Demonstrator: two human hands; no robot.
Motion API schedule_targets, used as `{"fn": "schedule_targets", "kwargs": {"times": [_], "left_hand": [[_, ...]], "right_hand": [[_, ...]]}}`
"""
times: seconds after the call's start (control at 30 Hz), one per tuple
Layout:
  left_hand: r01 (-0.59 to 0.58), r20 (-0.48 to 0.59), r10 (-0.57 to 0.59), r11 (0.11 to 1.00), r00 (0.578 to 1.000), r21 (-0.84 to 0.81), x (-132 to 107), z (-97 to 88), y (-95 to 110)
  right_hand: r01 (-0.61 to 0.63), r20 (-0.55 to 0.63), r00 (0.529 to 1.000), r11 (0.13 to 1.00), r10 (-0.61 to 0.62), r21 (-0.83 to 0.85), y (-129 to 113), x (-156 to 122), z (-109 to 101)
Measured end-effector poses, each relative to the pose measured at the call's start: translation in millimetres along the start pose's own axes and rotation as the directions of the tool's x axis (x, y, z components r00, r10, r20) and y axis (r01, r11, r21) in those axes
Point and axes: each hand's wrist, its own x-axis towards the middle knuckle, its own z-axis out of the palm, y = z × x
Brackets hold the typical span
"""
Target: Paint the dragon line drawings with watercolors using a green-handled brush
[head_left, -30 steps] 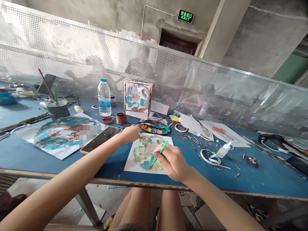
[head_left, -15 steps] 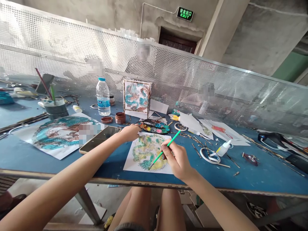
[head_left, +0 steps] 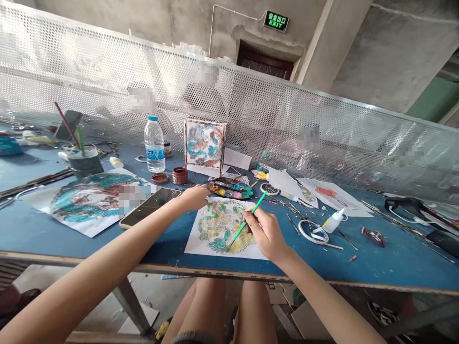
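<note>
A sheet with a green and yellow dragon painting (head_left: pixel 218 224) lies on the blue table (head_left: pixel 376 258) near its front edge. My right hand (head_left: pixel 267 234) is closed on a green paintbrush (head_left: pixel 247 221), whose tip touches the lower part of the painting. My left hand (head_left: pixel 195 196) rests with curled fingers on the sheet's top left corner, beside a watercolour palette (head_left: pixel 231 189). Whether the left hand holds anything is hidden.
A phone (head_left: pixel 148 207) lies left of the sheet, next to a larger teal dragon painting (head_left: pixel 86 198). Behind stand a water bottle (head_left: pixel 154 145), paint jars (head_left: pixel 180 176), a framed dragon picture (head_left: pixel 205 145) and a brush cup (head_left: pixel 85 160). Tape rolls, a glue bottle (head_left: pixel 333 221) and sticks lie right. A perforated metal screen closes the back.
My right hand has shifted right along the painting and tilted the brush so its handle points further up and right. The left hand has stayed on the sheet's corner.
</note>
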Motion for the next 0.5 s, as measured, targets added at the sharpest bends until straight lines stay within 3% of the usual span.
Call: {"fn": "schedule_targets", "kwargs": {"times": [0.5], "left_hand": [[0.0,0.005,0.001,1.0,1.0,-0.009,-0.5,-0.9,0.0]], "right_hand": [[0.039,0.005,0.999,0.995,-0.039,-0.087,2.1,-0.7,-7.6]]}}
